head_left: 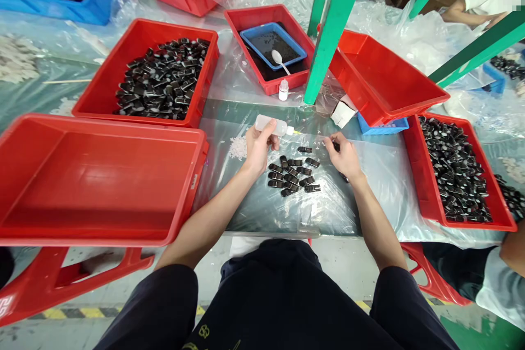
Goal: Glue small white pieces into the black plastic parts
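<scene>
My left hand (259,149) grips a translucent squeeze bottle (273,124), tipped on its side. Its white cap and thin yellowish nozzle point right, towards my right hand (343,154). The fingers of that hand are closed round a small black part (337,146), mostly hidden by them. On the plastic-covered table between my hands lie several loose, glossy black clip-like pieces (291,179). Left of the bottle, partly behind my left hand, is a small heap of white bits (238,148). Another dark piece (343,177) shows beside my right wrist.
Red bins full of black pieces stand at left (135,26) and right (498,197). An empty red bin (102,175) sits front left; another (389,82) is tilted behind my right hand. A green post (328,38) rises beyond. A small dropper bottle (283,90) stands near it. People sit at right.
</scene>
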`<action>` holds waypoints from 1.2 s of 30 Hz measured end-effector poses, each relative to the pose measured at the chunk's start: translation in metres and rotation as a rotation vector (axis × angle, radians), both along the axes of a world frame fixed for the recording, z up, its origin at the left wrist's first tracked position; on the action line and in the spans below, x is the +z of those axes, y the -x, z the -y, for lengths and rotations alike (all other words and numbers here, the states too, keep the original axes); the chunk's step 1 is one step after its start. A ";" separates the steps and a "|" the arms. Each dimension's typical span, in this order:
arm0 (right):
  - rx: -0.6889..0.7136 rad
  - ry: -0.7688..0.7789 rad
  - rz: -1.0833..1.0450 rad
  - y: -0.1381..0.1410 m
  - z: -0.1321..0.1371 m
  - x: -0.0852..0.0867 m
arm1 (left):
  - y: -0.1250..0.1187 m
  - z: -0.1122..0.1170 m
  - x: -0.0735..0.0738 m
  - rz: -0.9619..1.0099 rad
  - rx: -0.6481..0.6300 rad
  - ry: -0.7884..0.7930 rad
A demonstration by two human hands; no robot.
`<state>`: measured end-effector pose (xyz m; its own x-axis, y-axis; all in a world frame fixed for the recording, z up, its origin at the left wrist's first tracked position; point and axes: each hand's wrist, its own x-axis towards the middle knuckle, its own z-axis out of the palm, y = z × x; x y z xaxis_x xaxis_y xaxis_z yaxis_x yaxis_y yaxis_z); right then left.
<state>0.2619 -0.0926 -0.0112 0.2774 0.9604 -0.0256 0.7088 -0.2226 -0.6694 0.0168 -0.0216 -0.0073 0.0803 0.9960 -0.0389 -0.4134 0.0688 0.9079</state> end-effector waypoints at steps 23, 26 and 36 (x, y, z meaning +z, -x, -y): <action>0.380 -0.092 -0.725 0.021 0.007 0.000 | -0.001 0.002 0.000 -0.012 -0.077 -0.002; 0.406 -0.133 -0.761 0.020 0.006 -0.003 | -0.001 0.002 0.001 -0.021 -0.086 -0.004; 0.427 -0.112 -0.771 0.023 0.009 0.004 | 0.001 0.003 0.002 -0.083 -0.177 -0.014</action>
